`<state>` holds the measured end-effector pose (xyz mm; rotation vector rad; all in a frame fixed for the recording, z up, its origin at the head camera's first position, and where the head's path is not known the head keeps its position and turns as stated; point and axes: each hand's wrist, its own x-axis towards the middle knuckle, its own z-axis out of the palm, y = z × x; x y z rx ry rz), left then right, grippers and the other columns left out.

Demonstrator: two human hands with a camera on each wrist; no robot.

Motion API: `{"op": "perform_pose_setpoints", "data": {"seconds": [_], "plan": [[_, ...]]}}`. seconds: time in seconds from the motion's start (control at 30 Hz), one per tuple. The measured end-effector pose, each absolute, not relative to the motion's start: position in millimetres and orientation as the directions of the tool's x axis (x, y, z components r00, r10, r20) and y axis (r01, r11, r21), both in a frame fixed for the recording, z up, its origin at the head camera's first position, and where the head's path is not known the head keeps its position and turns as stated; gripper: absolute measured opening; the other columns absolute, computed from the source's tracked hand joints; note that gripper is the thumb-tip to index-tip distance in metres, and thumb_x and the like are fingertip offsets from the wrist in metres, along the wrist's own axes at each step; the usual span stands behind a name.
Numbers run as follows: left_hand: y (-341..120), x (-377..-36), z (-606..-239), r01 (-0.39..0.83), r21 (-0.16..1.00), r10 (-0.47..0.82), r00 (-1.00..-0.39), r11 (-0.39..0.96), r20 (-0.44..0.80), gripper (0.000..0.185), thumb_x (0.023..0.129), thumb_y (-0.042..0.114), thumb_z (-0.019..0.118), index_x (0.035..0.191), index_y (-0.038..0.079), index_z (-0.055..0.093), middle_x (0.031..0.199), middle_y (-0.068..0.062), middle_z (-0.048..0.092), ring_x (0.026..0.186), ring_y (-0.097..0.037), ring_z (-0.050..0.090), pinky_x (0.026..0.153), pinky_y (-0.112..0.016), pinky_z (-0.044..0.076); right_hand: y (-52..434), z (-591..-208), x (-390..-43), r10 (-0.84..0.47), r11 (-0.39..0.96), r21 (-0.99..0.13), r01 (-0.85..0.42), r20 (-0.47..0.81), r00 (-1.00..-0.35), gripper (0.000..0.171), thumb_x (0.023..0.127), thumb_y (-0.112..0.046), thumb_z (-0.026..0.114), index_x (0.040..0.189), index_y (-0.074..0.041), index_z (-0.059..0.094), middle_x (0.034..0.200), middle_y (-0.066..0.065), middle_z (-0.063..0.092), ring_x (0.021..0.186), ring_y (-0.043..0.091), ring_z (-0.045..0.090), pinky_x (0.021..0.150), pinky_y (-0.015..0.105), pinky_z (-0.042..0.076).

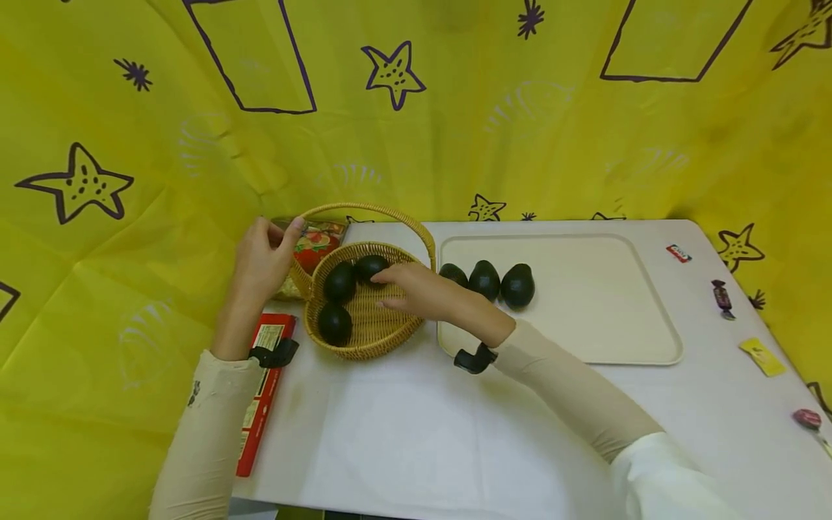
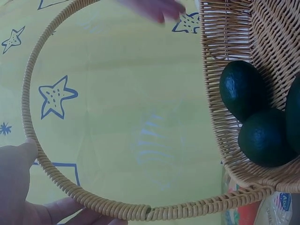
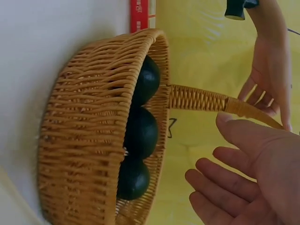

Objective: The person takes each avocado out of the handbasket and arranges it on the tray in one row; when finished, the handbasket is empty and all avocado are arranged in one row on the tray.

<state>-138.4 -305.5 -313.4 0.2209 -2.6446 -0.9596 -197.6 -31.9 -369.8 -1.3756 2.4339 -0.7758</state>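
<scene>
My left hand (image 1: 258, 256) holds the arched handle (image 2: 61, 185) of a wicker basket (image 1: 373, 332); in the left wrist view its thumb lies on one side of the handle and its fingers curl around the other. Three dark green avocados (image 1: 334, 323) lie inside the basket, along its left and back. Over the basket's right part is my right hand (image 1: 416, 287), with nothing between its spread, slightly bent fingers (image 3: 222, 180). Another three avocados (image 1: 518, 287) sit in a row at the left of a cream tray (image 1: 585, 303), the leftmost partly hidden by my right hand.
A red box (image 1: 260, 404) lies left of the basket, and a colourful packet (image 1: 318, 242) behind it. Along the table's right side are small wrapped sweets (image 1: 722, 299), a yellow packet (image 1: 762, 357) and a lollipop (image 1: 808, 418). A yellow patterned cloth (image 1: 455, 144) hangs behind.
</scene>
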Motion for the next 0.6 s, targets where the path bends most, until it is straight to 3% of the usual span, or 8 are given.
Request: {"op": "perform_pose_setpoints", "data": {"seconds": [0.23,0.47,0.6], "plan": [[-305.8,-139.5,-314.4,-0.039,0.649,-0.256,-0.936,0.760,0.243,0.069,0.106,0.065,0.047,0.112,-0.003,0.053,0.109,-0.022,0.055,0.097,-0.037,0.051,0.083,-0.045,0.040,-72.5,-369.8,-208.6,-0.809,0.518,-0.498,-0.695,-0.023,-0.587,0.051,0.106,-0.023,0.067,0.149,0.002,0.055,0.146,0.019,0.062,0.137,0.031,0.058,0.113,0.040,0.047],[-305.4,-138.8,-314.9,-0.030,0.652,-0.255,-0.933,0.758,0.253,0.067,0.106,0.064,0.047,0.110,-0.003,0.053,0.106,-0.021,0.055,0.092,-0.036,0.051,0.079,-0.043,0.040,-96.2,-373.0,-216.7,-0.737,0.605,-0.491,-0.626,-0.048,-0.674,0.034,0.104,-0.020,0.070,0.129,0.002,0.066,0.127,0.018,0.071,0.121,0.029,0.066,0.103,0.040,0.052],[-305.0,-139.3,-314.1,-0.027,0.650,-0.251,-0.934,0.760,0.255,0.068,0.105,0.065,0.048,0.110,-0.003,0.054,0.105,-0.021,0.056,0.090,-0.035,0.052,0.078,-0.042,0.040,-104.8,-371.7,-222.7,-0.706,0.646,-0.497,-0.580,-0.099,-0.701,0.032,0.106,-0.019,0.067,0.130,0.002,0.064,0.127,0.016,0.069,0.121,0.029,0.064,0.104,0.041,0.050]]}}
